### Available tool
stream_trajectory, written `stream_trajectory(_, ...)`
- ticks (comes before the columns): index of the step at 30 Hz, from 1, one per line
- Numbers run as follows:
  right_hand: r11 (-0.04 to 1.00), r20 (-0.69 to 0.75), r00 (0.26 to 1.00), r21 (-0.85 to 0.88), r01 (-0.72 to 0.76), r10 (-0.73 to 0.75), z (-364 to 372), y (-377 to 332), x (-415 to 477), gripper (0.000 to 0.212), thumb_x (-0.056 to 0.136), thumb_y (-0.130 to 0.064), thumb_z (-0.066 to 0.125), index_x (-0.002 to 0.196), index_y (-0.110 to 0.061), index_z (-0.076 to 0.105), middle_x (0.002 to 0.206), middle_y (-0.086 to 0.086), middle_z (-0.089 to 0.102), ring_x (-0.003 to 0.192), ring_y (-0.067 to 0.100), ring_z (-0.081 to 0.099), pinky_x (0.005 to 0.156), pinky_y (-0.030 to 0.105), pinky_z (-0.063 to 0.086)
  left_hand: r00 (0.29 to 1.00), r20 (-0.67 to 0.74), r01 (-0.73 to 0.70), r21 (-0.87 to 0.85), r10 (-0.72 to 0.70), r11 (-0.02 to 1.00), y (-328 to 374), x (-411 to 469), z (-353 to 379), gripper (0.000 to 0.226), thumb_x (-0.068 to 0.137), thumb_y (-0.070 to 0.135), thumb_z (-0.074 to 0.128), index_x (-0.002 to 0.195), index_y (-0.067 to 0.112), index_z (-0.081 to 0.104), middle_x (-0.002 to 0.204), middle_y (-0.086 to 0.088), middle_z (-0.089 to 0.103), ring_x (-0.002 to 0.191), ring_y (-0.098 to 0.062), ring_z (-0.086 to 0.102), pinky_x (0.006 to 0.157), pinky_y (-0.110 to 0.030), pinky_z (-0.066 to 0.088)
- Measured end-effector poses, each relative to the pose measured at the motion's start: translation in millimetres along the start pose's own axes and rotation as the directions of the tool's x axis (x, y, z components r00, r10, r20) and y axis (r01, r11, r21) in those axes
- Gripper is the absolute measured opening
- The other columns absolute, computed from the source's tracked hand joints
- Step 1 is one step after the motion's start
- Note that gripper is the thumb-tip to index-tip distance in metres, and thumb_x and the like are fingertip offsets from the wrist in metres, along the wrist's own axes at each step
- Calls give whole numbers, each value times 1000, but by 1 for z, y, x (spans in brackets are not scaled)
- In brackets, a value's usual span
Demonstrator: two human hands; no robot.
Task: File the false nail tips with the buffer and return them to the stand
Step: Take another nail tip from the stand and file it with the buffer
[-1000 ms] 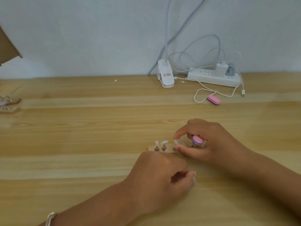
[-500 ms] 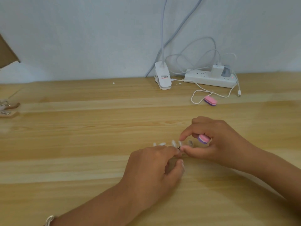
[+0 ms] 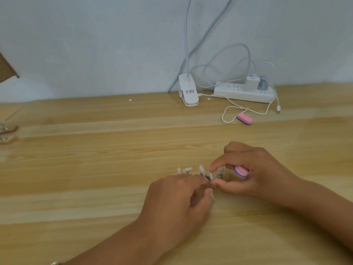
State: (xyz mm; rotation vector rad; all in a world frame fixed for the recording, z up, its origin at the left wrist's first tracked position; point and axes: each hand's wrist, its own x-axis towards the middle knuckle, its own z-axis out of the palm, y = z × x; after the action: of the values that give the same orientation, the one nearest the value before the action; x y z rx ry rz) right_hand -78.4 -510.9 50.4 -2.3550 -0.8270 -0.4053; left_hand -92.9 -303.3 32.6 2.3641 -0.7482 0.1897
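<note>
Centrally, stand — nail tips mounted, right hand gripping buffer

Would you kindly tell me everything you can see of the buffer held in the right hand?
The buffer is a small oval block, foam by its look, layered pink over a thin white band over purple. It is tilted, off the table, tucked under the curled fingers of the right hand; its rounded end shows, the rest hidden.

Nail tips front centre — spare buffer behind, right; power strip beyond it.
</note>
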Motion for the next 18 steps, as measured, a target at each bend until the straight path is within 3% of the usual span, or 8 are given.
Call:
stream_trajectory(4,996,-20,1000,90,-9,11,-3,-1,0,19,70,-17,87,87,-16,79,68,-18,44,65,-1,47,65,9,35,1000,4,8,-9,-8,1000,-1,1,1,39,80,53,40,96,34,71,50,16,43,56,-4,48,55,-23,43)
stream_trajectory(7,982,-40,997,178,-57,65,-7,-1,0,17,69,-16,84,85,-18,78,64,-16,45,60,0,48,64,10,35,1000,-8,10,-53,-10,999,-3,1,1,41,80,58,41,85,30,69,50,14,45,53,-4,47,52,-20,35)
stream_trajectory(10,953,2,996,290,-88,91,-12,-8,0,18,70,-16,84,86,-21,78,65,-16,47,59,3,44,63,14,36,999,-45,-35,-159,28,987,-3,3,-1,32,83,60,51,90,32,65,59,15,52,53,-4,48,54,-13,31)
stream_trajectory(12,942,27,996,324,-86,82,-14,-14,0,19,70,-19,85,87,-23,78,64,-15,47,59,3,43,62,15,37,993,-64,-115,-235,103,965,0,4,-5,23,90,48,56,96,31,69,69,15,57,58,-4,51,56,-9,33)
stream_trajectory(15,930,27,997,357,-83,79,-14,-21,-2,19,72,-33,85,89,-28,78,64,-15,47,60,3,45,63,13,38,984,-73,-179,-358,164,916,-1,4,-7,18,95,27,59,104,21,73,74,13,62,61,-9,59,57,-16,45)
stream_trajectory(18,927,-1,992,356,-117,125,-12,-21,-13,32,76,-39,75,107,-31,71,68,-11,46,64,6,47,66,16,40,984,-60,-179,-419,169,890,-5,4,-5,15,94,14,63,103,19,74,72,18,59,61,-13,63,59,-21,50)
